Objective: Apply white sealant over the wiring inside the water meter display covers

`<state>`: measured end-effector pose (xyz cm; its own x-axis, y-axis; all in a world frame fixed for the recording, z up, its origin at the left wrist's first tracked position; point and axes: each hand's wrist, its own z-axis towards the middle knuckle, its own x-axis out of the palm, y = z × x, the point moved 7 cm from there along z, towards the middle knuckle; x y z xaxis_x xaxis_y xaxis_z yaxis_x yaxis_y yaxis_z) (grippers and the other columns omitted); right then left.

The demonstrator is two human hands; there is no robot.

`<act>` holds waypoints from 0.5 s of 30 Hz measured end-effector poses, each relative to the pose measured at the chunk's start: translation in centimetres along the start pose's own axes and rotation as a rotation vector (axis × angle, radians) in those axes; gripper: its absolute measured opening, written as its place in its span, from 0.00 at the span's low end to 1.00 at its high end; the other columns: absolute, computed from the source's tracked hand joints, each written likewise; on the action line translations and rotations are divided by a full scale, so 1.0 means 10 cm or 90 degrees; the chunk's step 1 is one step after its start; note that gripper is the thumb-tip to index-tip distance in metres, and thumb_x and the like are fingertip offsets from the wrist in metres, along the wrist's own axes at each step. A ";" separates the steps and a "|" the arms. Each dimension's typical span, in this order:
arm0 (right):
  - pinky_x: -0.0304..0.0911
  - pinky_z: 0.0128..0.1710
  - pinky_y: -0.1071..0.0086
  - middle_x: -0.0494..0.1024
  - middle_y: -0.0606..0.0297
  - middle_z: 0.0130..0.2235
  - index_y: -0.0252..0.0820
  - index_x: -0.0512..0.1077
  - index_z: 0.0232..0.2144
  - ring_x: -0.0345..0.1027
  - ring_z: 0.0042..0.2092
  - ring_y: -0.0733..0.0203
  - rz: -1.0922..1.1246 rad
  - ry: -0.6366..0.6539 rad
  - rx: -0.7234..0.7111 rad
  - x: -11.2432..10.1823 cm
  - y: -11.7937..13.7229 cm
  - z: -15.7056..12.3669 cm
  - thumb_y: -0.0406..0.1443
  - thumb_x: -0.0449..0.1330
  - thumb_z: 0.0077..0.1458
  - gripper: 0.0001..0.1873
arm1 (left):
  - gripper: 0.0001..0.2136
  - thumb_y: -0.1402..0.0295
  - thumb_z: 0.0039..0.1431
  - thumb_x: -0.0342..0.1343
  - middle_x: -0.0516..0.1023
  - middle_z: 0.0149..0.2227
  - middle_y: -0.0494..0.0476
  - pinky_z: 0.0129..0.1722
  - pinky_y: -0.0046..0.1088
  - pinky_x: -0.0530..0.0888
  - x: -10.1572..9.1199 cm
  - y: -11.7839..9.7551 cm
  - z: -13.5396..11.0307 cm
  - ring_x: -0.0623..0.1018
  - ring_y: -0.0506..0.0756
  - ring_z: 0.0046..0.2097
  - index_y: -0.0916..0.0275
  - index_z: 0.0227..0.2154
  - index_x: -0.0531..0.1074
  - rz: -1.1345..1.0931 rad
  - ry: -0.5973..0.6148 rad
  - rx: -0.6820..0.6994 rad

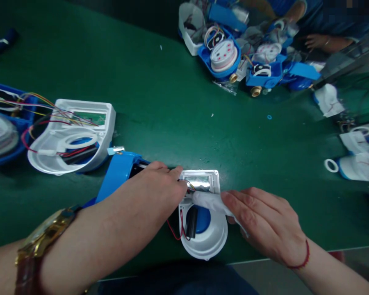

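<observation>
Generally, all components are carried by a green table. At the far side stands a cluster of blue meter units. At left lies a large white shell, open side up, with multicoloured wires running from it to a blue meter body. The work housing, also white and open, sits close to the near table edge. A blue case lies beyond the left forearm, partly hidden. The left hand rests at the housing's upper-left edge; whether its fingers grip cannot be determined. The right hand, apart from the left, is clamped on a white cloth extending over the housing. Inside the housing are a silver panel and a black cylinder
</observation>
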<state>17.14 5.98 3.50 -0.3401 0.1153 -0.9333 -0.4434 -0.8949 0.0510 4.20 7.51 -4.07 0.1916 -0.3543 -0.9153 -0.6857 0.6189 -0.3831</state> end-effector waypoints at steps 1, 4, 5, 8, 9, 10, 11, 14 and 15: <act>0.68 0.29 0.70 0.80 0.55 0.31 0.27 0.72 0.36 0.71 0.31 0.62 -0.011 -0.001 -0.002 -0.01 0.00 -0.01 0.25 0.55 0.58 0.06 | 0.10 0.77 0.54 0.51 0.74 0.45 0.57 0.49 0.34 0.66 0.01 0.00 0.00 0.72 0.56 0.48 0.60 0.39 0.70 0.001 0.006 -0.001; 0.68 0.30 0.69 0.79 0.55 0.30 0.27 0.72 0.36 0.71 0.31 0.61 -0.031 -0.007 0.004 -0.03 -0.02 -0.04 0.24 0.55 0.57 0.06 | 0.12 0.78 0.54 0.50 0.74 0.46 0.57 0.49 0.35 0.66 0.00 0.01 -0.01 0.73 0.56 0.48 0.60 0.40 0.70 0.003 0.002 -0.003; 0.68 0.31 0.68 0.79 0.55 0.30 0.27 0.72 0.36 0.71 0.30 0.61 -0.029 -0.015 0.007 -0.03 -0.02 -0.05 0.24 0.55 0.57 0.06 | 0.12 0.78 0.54 0.50 0.74 0.45 0.57 0.49 0.35 0.66 0.00 0.00 -0.01 0.73 0.56 0.48 0.60 0.41 0.70 0.004 0.001 0.000; 0.68 0.31 0.69 0.79 0.54 0.30 0.26 0.72 0.36 0.71 0.30 0.62 -0.017 -0.039 0.004 -0.01 -0.02 -0.04 0.23 0.56 0.56 0.06 | 0.11 0.77 0.55 0.50 0.75 0.44 0.57 0.50 0.35 0.66 0.00 0.01 -0.01 0.72 0.56 0.48 0.60 0.40 0.70 0.007 0.002 -0.002; 0.68 0.31 0.69 0.79 0.54 0.30 0.26 0.72 0.36 0.72 0.30 0.61 -0.012 -0.043 0.002 0.00 -0.01 -0.03 0.24 0.55 0.57 0.06 | 0.11 0.77 0.55 0.50 0.75 0.44 0.57 0.50 0.34 0.66 0.00 0.01 -0.01 0.72 0.56 0.48 0.60 0.39 0.70 0.007 0.002 -0.001; 0.69 0.31 0.69 0.79 0.54 0.30 0.26 0.72 0.36 0.72 0.30 0.61 -0.007 -0.043 0.002 0.02 -0.01 -0.02 0.24 0.55 0.57 0.06 | 0.11 0.76 0.55 0.50 0.75 0.44 0.58 0.50 0.34 0.66 0.00 0.01 -0.01 0.73 0.56 0.48 0.60 0.39 0.71 0.006 0.003 0.000; 0.69 0.30 0.69 0.79 0.53 0.30 0.26 0.72 0.36 0.72 0.31 0.61 0.000 -0.041 0.002 0.04 -0.01 -0.01 0.25 0.55 0.57 0.06 | 0.10 0.76 0.55 0.50 0.75 0.44 0.57 0.50 0.34 0.66 0.00 0.00 -0.01 0.73 0.56 0.48 0.60 0.39 0.71 0.005 0.003 0.000; 0.68 0.29 0.69 0.79 0.53 0.30 0.26 0.72 0.36 0.71 0.30 0.61 0.010 -0.035 -0.006 0.05 -0.01 -0.01 0.25 0.55 0.57 0.06 | 0.11 0.78 0.54 0.51 0.75 0.44 0.57 0.49 0.35 0.66 -0.03 -0.01 0.01 0.73 0.56 0.48 0.60 0.38 0.71 0.002 0.007 -0.005; 0.68 0.29 0.69 0.79 0.54 0.30 0.25 0.72 0.36 0.71 0.30 0.61 0.007 -0.035 -0.008 0.04 -0.01 -0.02 0.24 0.55 0.57 0.06 | 0.10 0.78 0.53 0.51 0.75 0.44 0.56 0.48 0.34 0.67 -0.04 -0.01 0.02 0.73 0.56 0.47 0.60 0.37 0.71 0.001 0.013 -0.010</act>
<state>17.18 6.02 3.08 -0.3897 0.1280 -0.9120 -0.4285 -0.9017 0.0566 4.35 7.71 -3.70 0.1755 -0.3679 -0.9131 -0.6972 0.6084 -0.3791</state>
